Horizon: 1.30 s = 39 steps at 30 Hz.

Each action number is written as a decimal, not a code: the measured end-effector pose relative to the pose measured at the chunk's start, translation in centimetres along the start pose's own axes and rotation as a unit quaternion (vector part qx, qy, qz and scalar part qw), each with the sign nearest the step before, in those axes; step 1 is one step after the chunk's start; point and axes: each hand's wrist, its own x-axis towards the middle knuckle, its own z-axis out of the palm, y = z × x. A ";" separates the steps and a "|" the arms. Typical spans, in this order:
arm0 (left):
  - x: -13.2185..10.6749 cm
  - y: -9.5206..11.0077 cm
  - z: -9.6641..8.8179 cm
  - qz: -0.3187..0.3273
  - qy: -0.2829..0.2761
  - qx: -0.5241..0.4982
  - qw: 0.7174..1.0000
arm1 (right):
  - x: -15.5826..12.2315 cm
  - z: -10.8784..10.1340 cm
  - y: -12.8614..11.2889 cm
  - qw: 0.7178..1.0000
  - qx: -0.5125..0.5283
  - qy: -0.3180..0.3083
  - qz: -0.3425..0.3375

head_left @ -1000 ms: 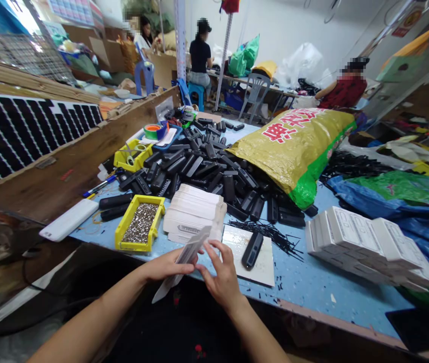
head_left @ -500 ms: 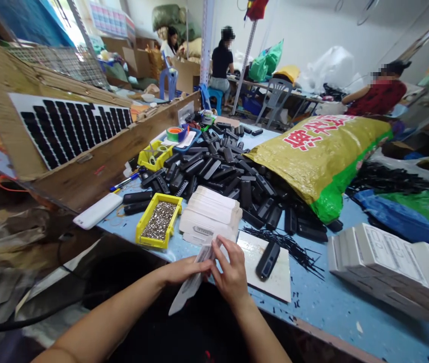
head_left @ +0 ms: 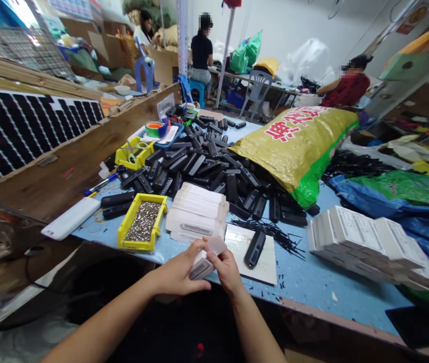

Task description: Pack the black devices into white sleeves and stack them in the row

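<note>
Both my hands hold one small white cardboard box [head_left: 204,262] at the near edge of the blue table [head_left: 313,282]. My left hand [head_left: 178,275] wraps round its body from below. My right hand [head_left: 226,267] pinches its rounded end flap with the fingertips. Just beyond lies a stack of flat white boxes [head_left: 196,212]. A single black remote [head_left: 254,249] rests on a white board [head_left: 263,262] to the right of my hands.
A yellow tray of small metal parts [head_left: 141,222] sits left of the stack. A heap of black remotes [head_left: 207,166] spills from a yellow-green sack [head_left: 298,141]. Assembled white boxes [head_left: 366,242] lie at right. A white power bank [head_left: 69,218] lies at left. Three people sit at the back.
The flat white box in my hands has been opened into shape and pulled lower and nearer. My right fingers moved onto its end flap. The camera swung left and back.
</note>
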 end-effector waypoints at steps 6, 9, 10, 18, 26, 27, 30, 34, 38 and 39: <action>1.4 0.5 2.0 -0.099 0.088 -0.049 0.990 | -0.2 0.0 -1.8 0.997 -0.052 -0.037 -0.049; 1.8 0.7 1.8 -0.114 0.049 -0.042 0.991 | -0.8 0.3 -1.4 0.995 -0.084 0.029 -0.054; 2.0 0.6 1.8 -0.113 0.040 -0.040 0.992 | -1.0 0.3 -1.1 0.990 -0.112 0.035 -0.074; 2.6 0.0 2.4 -0.083 0.031 -0.037 0.995 | -1.1 -1.8 -1.9 0.995 -0.094 -0.018 -0.002; 3.0 0.6 2.6 -0.078 0.009 -0.030 0.996 | -2.3 0.9 -1.1 0.984 -0.121 0.120 -0.047; 3.0 0.3 2.6 -0.072 0.002 -0.036 0.997 | -2.6 0.8 -0.9 0.981 -0.150 0.100 -0.078; 2.6 -1.0 2.6 -0.084 0.009 -0.062 0.994 | -2.7 -1.9 -0.3 0.969 -0.220 -0.051 -0.099; 1.8 -2.6 1.1 -0.163 0.031 -0.195 0.967 | -1.8 -9.7 0.5 0.877 -0.467 -0.103 -0.041; 1.5 -3.2 -0.7 -0.214 0.051 -0.456 0.862 | -1.7 -14.6 0.3 0.820 -0.562 -0.108 -0.006; 1.7 -3.3 -0.8 -0.218 0.096 -0.497 0.835 | -1.8 -14.6 -0.1 0.852 -0.517 -0.081 -0.012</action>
